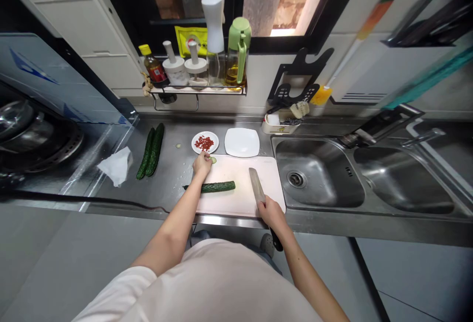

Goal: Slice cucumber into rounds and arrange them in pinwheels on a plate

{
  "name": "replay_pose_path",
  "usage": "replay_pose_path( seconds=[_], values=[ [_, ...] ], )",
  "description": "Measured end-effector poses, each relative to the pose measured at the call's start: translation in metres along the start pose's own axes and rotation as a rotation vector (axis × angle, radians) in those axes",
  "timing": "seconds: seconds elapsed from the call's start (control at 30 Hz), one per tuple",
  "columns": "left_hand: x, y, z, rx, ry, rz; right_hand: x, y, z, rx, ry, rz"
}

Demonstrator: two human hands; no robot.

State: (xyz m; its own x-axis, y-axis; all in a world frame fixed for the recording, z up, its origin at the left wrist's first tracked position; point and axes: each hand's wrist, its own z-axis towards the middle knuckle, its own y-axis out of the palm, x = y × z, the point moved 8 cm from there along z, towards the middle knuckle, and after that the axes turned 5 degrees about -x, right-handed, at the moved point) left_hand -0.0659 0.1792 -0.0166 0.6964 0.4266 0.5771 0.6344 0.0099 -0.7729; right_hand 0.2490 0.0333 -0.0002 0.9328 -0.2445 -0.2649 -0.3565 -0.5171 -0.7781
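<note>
My right hand [272, 211] grips a kitchen knife [256, 184] by its black handle. The broad blade lies over the right part of a white cutting board [244, 203]. At the board's upper left edge, my left hand [202, 165] is closed, with a cucumber slice [213, 160] at its fingertips. A dark green cucumber [219, 187] with a cut right end lies across the board, its left part partly behind my left forearm. Just beyond the left hand is a small white plate [194, 147] of chopped red pieces [204, 142].
A white square plate [242, 142] stands behind the board. Two whole cucumbers [151, 150], another slice [178, 145] and a crumpled white cloth or paper [116, 165] lie to the left. A double sink [321, 174] adjoins the board's right side. Bottles fill a wall rack [221, 90].
</note>
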Motion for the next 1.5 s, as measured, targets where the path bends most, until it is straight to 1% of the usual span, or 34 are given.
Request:
replay_pose_path(
  seconds=[0.17, 0.37, 0.47, 0.77, 1.07, 1.17, 1.23, 1.3, 1.37, 1.43, 1.5],
  values=[
    [0.003, -0.003, -0.003, 0.024, 0.012, 0.116, -0.002, -0.002, -0.001, -0.005, -0.005, -0.006],
    [0.009, -0.002, -0.011, 0.021, 0.101, 0.218, -0.002, -0.002, -0.001, 0.000, -0.010, 0.001],
    [0.011, -0.001, -0.013, 0.027, 0.120, 0.249, -0.002, -0.003, -0.001, 0.003, -0.017, -0.001],
    [0.014, -0.002, -0.016, 0.046, 0.104, 0.254, -0.003, -0.004, -0.001, 0.021, -0.032, 0.001],
    [0.017, 0.000, -0.018, 0.064, 0.116, 0.264, -0.005, -0.007, -0.001, 0.007, -0.032, -0.009],
    [0.018, -0.001, -0.019, 0.064, 0.112, 0.239, -0.005, -0.007, -0.001, 0.006, -0.034, -0.009],
    [0.017, -0.004, -0.020, 0.063, 0.085, 0.198, -0.006, -0.007, -0.001, 0.008, -0.042, -0.007],
    [0.015, -0.009, -0.023, 0.086, 0.050, 0.144, -0.006, -0.008, -0.001, 0.010, -0.041, -0.007],
    [0.015, -0.015, -0.031, 0.134, 0.037, 0.097, -0.006, -0.008, -0.002, 0.011, -0.034, -0.009],
    [0.018, -0.018, -0.043, 0.173, 0.075, 0.068, -0.006, -0.008, -0.002, 0.012, -0.032, -0.007],
    [0.023, -0.014, -0.058, 0.172, 0.170, 0.057, -0.006, -0.007, -0.001, 0.019, -0.035, -0.005]
  ],
)
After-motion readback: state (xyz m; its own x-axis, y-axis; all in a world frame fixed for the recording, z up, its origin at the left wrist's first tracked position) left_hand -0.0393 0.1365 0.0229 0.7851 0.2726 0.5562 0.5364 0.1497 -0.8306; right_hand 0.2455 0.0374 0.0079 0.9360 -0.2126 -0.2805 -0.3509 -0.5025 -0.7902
